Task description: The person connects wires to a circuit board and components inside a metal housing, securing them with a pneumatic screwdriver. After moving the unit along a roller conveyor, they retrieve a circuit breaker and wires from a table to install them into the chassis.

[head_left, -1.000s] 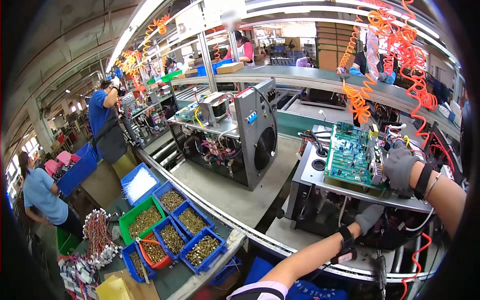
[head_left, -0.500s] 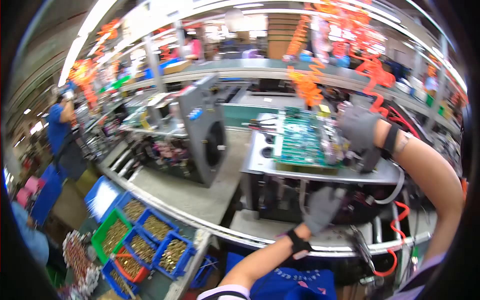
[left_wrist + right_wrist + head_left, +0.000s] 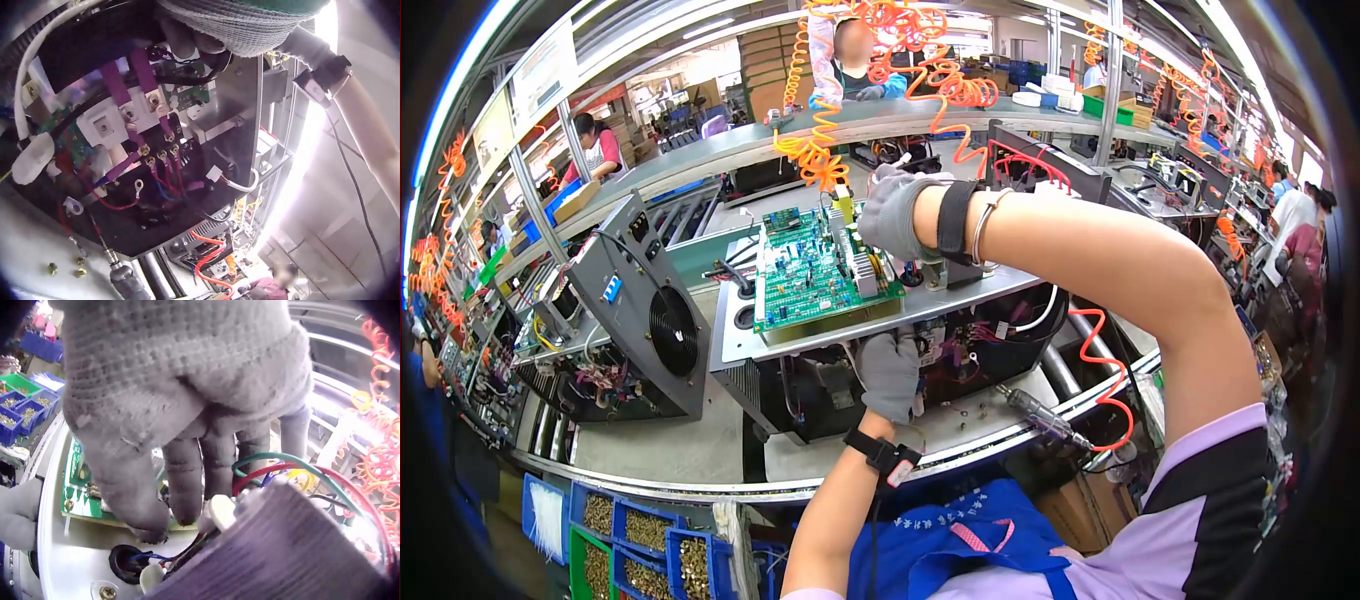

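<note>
My grey-gloved right hand (image 3: 900,215) is over the right edge of a green circuit board (image 3: 800,280) on top of a black metal machine. In the right wrist view its fingers (image 3: 183,481) reach down, extended, among coloured wires and white connectors, beside a large grey ribbed block (image 3: 281,550). The gloved left hand (image 3: 890,375) reaches in at the machine's open front side, below the metal shelf (image 3: 730,335). In the left wrist view its bent fingers (image 3: 178,37) are close to a black cable (image 3: 194,79), above purple-sleeved terminals (image 3: 115,84); the fingertips are partly hidden.
A power screwdriver (image 3: 1040,412) on a red coiled hose (image 3: 1105,375) lies before the machine. Loose brass screws (image 3: 81,272) lie nearby. To the left stands another machine (image 3: 640,300). Blue bins (image 3: 645,530) of brass parts sit at the lower left. Orange hoses (image 3: 810,150) hang overhead.
The head view has swung right, so the machine appears further left. The left hand has moved upward under the shelf's front edge; the right hand stays at the board's right edge.
</note>
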Demonstrator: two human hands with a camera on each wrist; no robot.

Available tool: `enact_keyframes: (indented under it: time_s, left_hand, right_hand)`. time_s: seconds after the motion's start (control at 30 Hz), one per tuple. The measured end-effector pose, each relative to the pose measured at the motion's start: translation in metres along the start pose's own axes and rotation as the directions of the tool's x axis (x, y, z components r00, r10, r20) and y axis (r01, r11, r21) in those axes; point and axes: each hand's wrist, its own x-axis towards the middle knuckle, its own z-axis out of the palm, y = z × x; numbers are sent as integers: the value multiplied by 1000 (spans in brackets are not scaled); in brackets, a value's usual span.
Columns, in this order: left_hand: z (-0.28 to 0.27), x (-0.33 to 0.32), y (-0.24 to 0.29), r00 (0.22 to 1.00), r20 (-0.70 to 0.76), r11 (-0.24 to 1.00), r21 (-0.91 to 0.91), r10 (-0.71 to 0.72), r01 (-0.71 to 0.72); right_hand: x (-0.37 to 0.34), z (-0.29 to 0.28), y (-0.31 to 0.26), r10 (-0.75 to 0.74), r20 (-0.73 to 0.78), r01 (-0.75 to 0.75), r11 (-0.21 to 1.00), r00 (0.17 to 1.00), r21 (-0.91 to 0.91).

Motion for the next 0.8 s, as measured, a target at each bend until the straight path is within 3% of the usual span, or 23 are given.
enact_keyframes:
  time_s: [0.13,0.2,0.23,0.27,0.3,0.33,0.37,0.4,0.43,0.47,0.53,0.57,0.6,0.63,0.73,0.77,0.8]
  left_hand:
    - [-5,-1,3,999,39,991,136,13,-18]
    - [1,2,-8,993,-4,985,129,117,-115]
    - [3,3,-13,986,-27,979,127,166,-161]
    - [1,0,-16,997,79,995,100,20,-28]
    - [-3,1,-14,975,184,990,87,-123,109]
    - [-7,3,-11,924,283,967,88,-256,241]
    - [-10,3,-3,926,281,966,10,-251,259]
    - [-10,2,-3,950,241,979,-3,-198,205]
    - [-11,-1,-4,969,202,989,-15,-144,150]
    - [-11,-2,-4,983,162,995,-25,-89,95]
    - [-21,2,10,962,208,966,222,-178,131]
    - [-25,4,16,948,222,929,342,-226,141]
    - [-24,5,15,952,208,929,342,-224,144]
    - [-23,7,15,955,195,928,343,-222,145]
    - [-26,7,15,952,229,924,365,-203,110]
    - [-28,5,15,946,255,922,376,-200,93]
    - [-26,2,14,945,275,919,390,-177,58]
  right_hand:
    - [-7,-7,-3,-50,-63,46,996,997,-73]
    - [-12,-9,-12,-93,-69,78,978,993,-193]
    - [-10,-16,-18,-90,12,91,972,996,-215]
    - [-10,-8,-25,-111,-45,89,934,993,-345]
    - [-12,0,-35,-24,-321,-205,724,947,-658]
    - [-7,1,-31,-62,-215,-70,826,975,-560]
    - [-2,2,-27,-100,-105,46,904,989,-425]
    - [-2,26,-24,-109,-413,-198,751,904,-630]
    - [-5,35,-19,-146,-491,-358,514,859,-780]
    - [3,37,-8,-149,-426,-306,496,892,-813]
    - [8,21,8,-153,-291,-192,463,944,-865]
    - [-4,10,13,-86,-255,-136,662,963,-737]
    - [-15,-3,14,-30,-203,-91,824,979,-560]
    - [-3,14,30,-91,-211,-20,880,973,-474]
    - [-21,-1,40,-66,-212,-7,946,975,-324]
    - [-19,-15,40,71,-127,-117,909,989,-401]
    - [-6,7,68,20,-301,-106,956,953,-273]
